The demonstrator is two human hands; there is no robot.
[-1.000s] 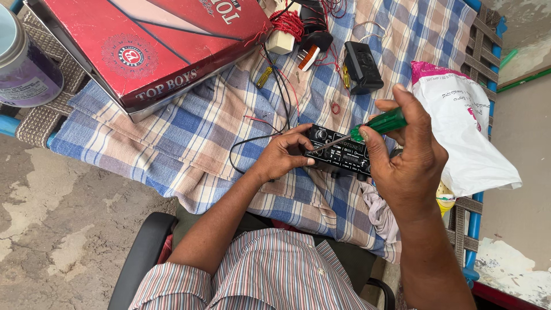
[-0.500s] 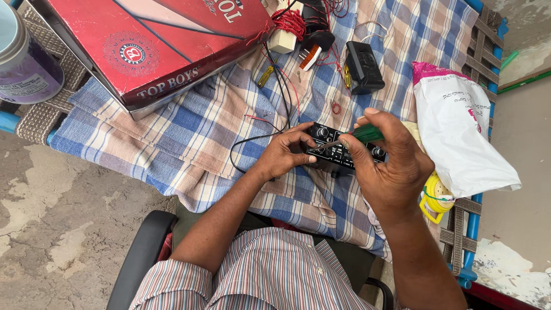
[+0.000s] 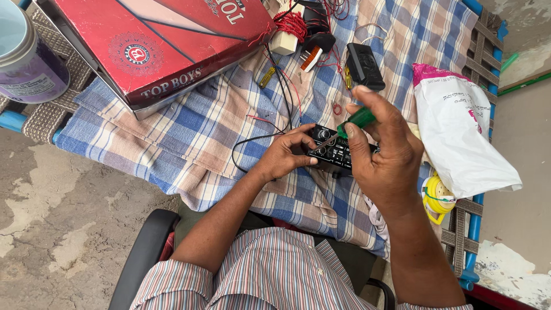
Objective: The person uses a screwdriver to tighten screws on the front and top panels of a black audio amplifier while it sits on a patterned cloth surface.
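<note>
Holding a small black electronic panel (image 3: 333,150) with our left hand (image 3: 286,154), fingers clenched round its near-left edge, thumb on its front face with the knobs. Our right hand (image 3: 385,156) sits just right of the panel, closed on a green-handled screwdriver (image 3: 356,119); handle pinched between thumb and fingers, shaft slanting down-left to the panel top, tip touching or just over it, we cannot tell which. Panel rests on or just above the checked cloth (image 3: 189,132); contact is hidden by the hands.

Black wire (image 3: 252,144) loops out from under the left hand and runs away from us. Beyond the right hand: a small black box (image 3: 363,66), and further left of that a red-and-white plug piece (image 3: 310,58), a black part (image 3: 317,23) and a coil of red wire (image 3: 291,24). A yellow-handled small screwdriver (image 3: 266,77) lies beyond the left hand. Far beyond-left of the left hand sits a big red cardboard box (image 3: 155,46), and left of that a purple-labelled tin (image 3: 26,57) at the frame edge.

Right of the right hand: a white plastic bag with pink top (image 3: 459,132), near, not touching. Just below it, a yellow reel (image 3: 439,198). All on a woven cot with blue frame (image 3: 473,227).
</note>
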